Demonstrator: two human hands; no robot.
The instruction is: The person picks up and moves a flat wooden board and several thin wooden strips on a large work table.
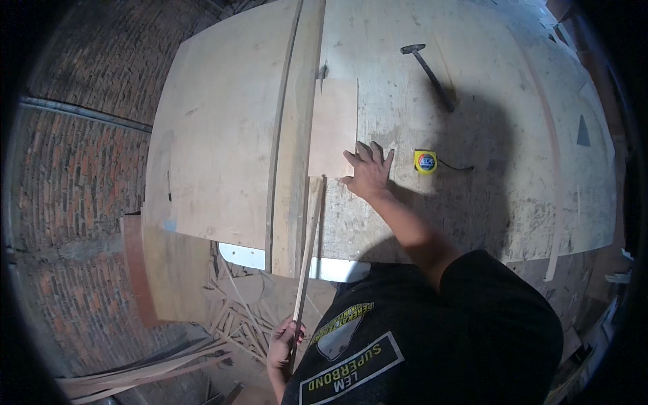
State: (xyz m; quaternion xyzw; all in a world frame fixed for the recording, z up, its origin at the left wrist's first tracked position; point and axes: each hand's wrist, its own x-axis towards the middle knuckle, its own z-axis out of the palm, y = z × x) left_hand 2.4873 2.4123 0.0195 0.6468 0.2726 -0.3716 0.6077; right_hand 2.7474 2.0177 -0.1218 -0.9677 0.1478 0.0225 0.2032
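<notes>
My left hand (286,344) grips the lower end of a long, narrow wooden strip (307,253) beyond the table's near edge. The strip's far end lies on the tabletop, at the near edge of a rectangular thin plywood piece (334,126). This piece lies flat along the right side of a long wooden fence board (298,136). My right hand (368,169) rests palm down at its near right corner, fingers spread, partly on the tabletop. At the piece's far left corner stands a small dark blade-like part (323,72); its lower portion is hard to make out.
A hammer (430,78) and a yellow tape measure (425,162) lie right on the large plywood tabletop (217,126). A thin strip (552,202) lies farther right. A brick wall (76,167) stands left. Wood offcuts (243,324) cover the floor below.
</notes>
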